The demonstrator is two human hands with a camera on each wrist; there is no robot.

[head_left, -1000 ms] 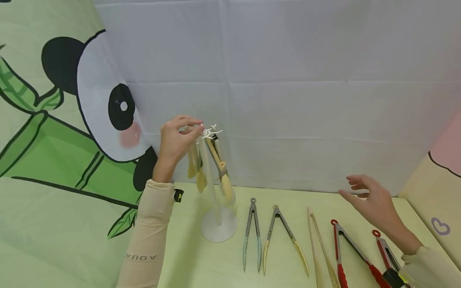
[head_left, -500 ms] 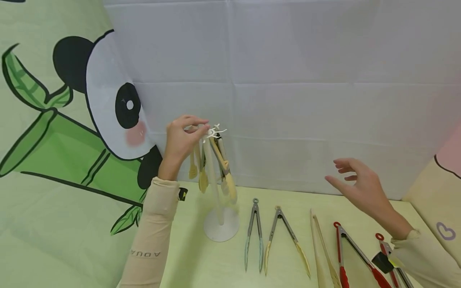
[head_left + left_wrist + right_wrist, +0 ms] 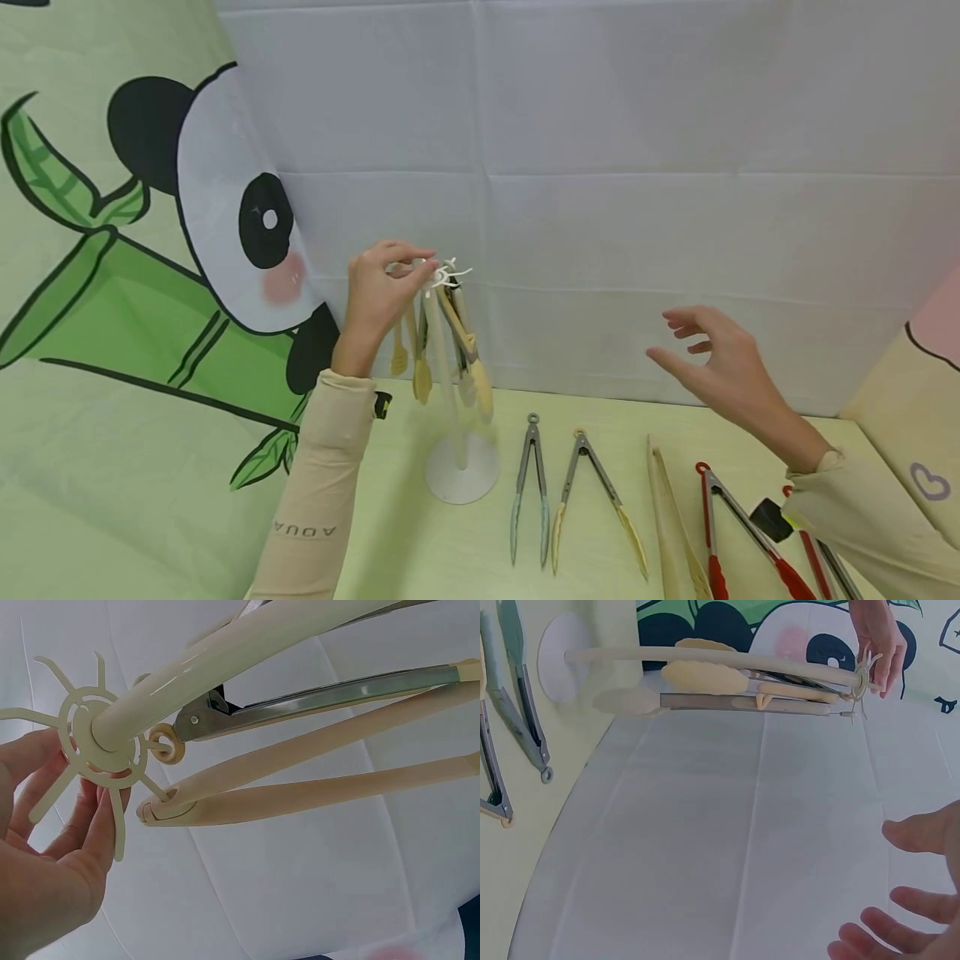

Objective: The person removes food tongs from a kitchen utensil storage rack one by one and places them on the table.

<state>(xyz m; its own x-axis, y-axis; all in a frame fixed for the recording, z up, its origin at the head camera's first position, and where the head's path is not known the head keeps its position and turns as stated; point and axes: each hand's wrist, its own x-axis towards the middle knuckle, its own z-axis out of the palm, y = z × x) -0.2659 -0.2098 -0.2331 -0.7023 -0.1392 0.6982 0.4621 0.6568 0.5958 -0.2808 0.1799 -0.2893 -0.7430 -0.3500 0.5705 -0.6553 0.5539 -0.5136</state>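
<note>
A white utensil stand (image 3: 446, 379) rises from the table, with a ring of curved hooks (image 3: 115, 781) at its top. My left hand (image 3: 377, 287) pinches that ring between thumb and fingers. Several pairs of tongs hang from the hooks. In the left wrist view, metal tongs (image 3: 315, 694) with a cream loop and beige tongs (image 3: 262, 806) show close by. Yellow scalloped tips (image 3: 705, 678) hang down beside the pole in the right wrist view. My right hand (image 3: 720, 358) is in the air to the right of the stand, fingers apart and slightly bent, holding nothing.
On the table (image 3: 600, 542), right of the stand, lie grey-blue-tipped tongs (image 3: 529, 483), yellow-tipped tongs (image 3: 615, 500), beige tongs (image 3: 663, 533) and red tongs (image 3: 708, 533). More red-handled tongs (image 3: 813, 558) sit partly behind the right sleeve. A pale cloth (image 3: 585, 250) hangs behind.
My right hand has moved left and upward, toward the stand. My left hand keeps its pinch on the hook ring. The hanging tongs have shifted slightly, and the head view has turned a little.
</note>
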